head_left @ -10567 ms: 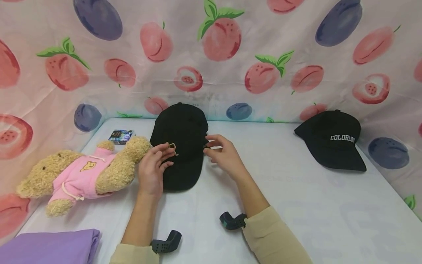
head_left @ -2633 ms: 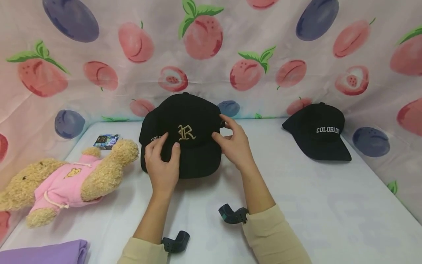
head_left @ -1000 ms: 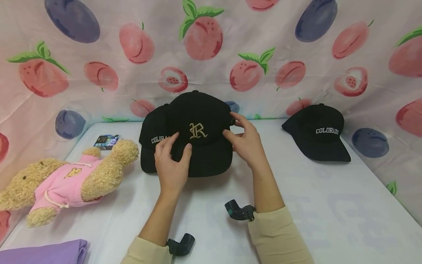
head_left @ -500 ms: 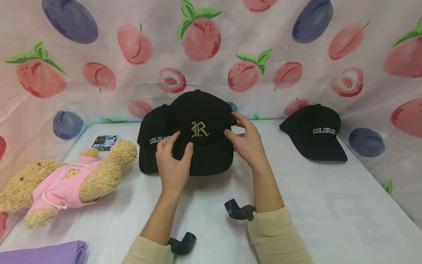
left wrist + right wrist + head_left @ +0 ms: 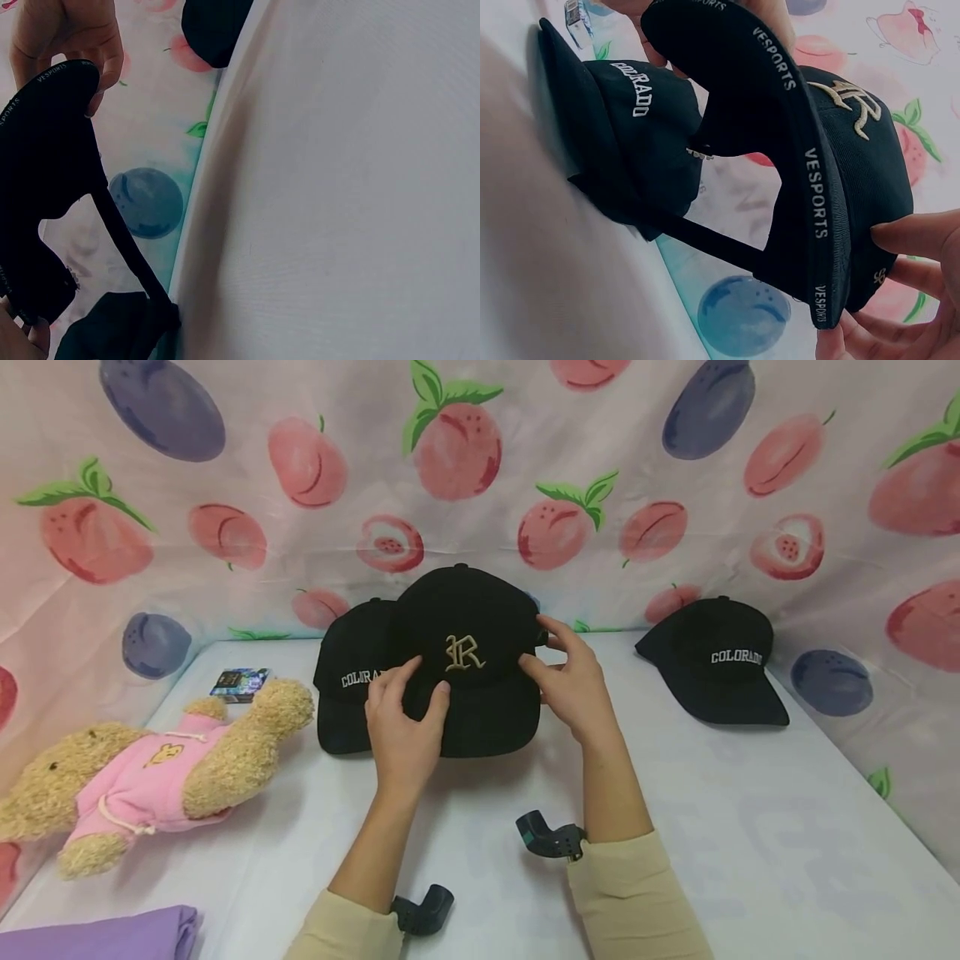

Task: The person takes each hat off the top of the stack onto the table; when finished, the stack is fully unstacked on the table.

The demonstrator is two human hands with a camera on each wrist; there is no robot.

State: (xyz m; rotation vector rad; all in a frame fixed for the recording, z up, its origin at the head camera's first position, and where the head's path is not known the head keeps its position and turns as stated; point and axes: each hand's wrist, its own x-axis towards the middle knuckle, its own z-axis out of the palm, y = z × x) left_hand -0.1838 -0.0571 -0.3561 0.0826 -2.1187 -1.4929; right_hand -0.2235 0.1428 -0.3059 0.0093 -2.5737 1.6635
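Observation:
Both hands hold a black baseball cap [image 5: 480,718] with a gold embroidered R, lifted off the table with its brim toward me. My left hand [image 5: 405,735] grips its left side, thumb in front. On the right side, my right hand [image 5: 573,685] pinches the edge near the back strap. The right wrist view shows the cap's underside and the VESPORTS sweatband [image 5: 817,195]. Partly hidden behind it, a second black cap [image 5: 345,652] with white COLORADO lettering sits on the table. In the left wrist view the held cap [image 5: 45,165] appears dark.
Another black COLORADO cap [image 5: 720,652] rests at the right rear. To the left lie a plush toy [image 5: 172,777] in a pink hoodie, a small blue box [image 5: 238,683] and folded purple cloth [image 5: 105,935]. A fruit-print curtain [image 5: 465,535] backs the white table [image 5: 675,827].
Earlier the hands were at a black cap low over the table. The R cap has since risen, and both hands have carried it rightward, exposing more of the COLORADO cap behind.

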